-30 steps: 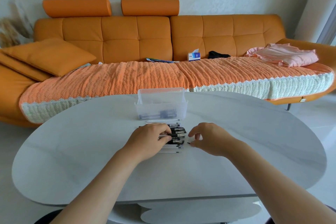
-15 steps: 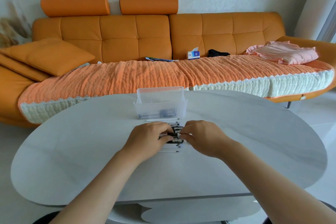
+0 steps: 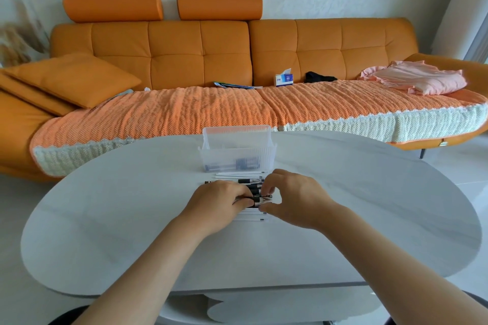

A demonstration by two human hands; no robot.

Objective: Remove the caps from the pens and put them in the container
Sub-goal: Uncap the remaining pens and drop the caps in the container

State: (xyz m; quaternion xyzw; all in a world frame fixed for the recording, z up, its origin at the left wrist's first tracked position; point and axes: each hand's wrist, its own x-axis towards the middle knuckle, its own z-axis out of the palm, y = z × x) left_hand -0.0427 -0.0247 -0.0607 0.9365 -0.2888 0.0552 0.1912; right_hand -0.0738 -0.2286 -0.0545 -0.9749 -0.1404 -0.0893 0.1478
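Container (image 3: 237, 152) holds dark items (image 3: 232, 164); pens (image 3: 237, 174) lie just beside.

Black-capped pens (image 3: 249, 181) near clear container (image 3: 237, 152)

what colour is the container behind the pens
The container is clear, see-through plastic with ribbed walls and no colour of its own. The head view, the only one, shows it.

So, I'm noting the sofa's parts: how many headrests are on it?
2: left headrest on top of the sofa back's left part; right headrest beside it, near the middle. None seems hidden.
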